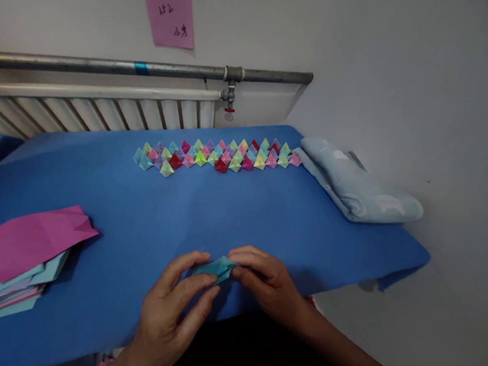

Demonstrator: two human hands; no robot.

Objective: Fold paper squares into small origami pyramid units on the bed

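A small folded piece of teal paper (pixel 220 269) is held between both hands near the front edge of the blue-covered table (pixel 143 215). My left hand (pixel 173 305) grips its left side, with fingertips on its top and front. At the right end, the thumb and fingers of my right hand (pixel 271 281) pinch the paper. Rows of small folded paper pieces (pixel 224 165) in pink, green, red, yellow, blue and purple stand at the back of the table.
A stack of coloured paper (pixel 38 240) lies at the left, magenta on top. A folded light-blue cloth (pixel 356 186) rests at the right edge. Behind the table are a white radiator (pixel 107 110), a metal pipe (pixel 185 69) and a pink note (pixel 170 17) on the wall.
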